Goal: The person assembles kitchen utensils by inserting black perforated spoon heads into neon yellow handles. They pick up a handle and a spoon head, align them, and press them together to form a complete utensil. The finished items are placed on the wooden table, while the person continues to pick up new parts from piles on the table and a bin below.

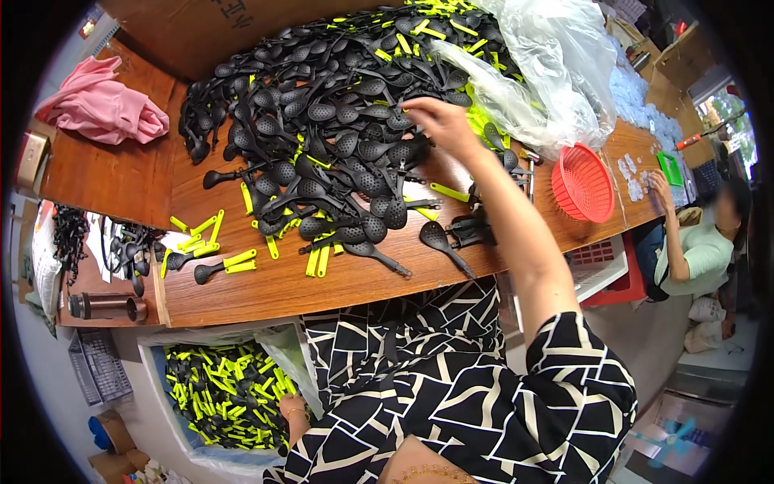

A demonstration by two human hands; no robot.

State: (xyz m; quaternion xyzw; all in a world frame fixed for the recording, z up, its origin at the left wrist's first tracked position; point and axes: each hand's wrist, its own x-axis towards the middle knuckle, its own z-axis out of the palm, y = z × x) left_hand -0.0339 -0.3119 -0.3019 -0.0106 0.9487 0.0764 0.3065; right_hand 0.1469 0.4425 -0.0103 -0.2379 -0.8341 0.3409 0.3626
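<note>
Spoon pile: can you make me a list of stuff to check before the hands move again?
1. Right hand at the spoon pile: ok, it is over it.
2. Right hand gripping a spoon: cannot tell.
3. Left hand at the bin: ok, by its right side.
4. Left hand gripping something: cannot tell.
5. Bag off the pile: not ok, it covers some of the right side.
6. Red basket on the table: ok.

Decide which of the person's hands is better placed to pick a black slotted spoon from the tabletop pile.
The right hand, probably: it is at the pile of black spoons, while the left hand is down by the lined bin, below the tabletop.
</note>
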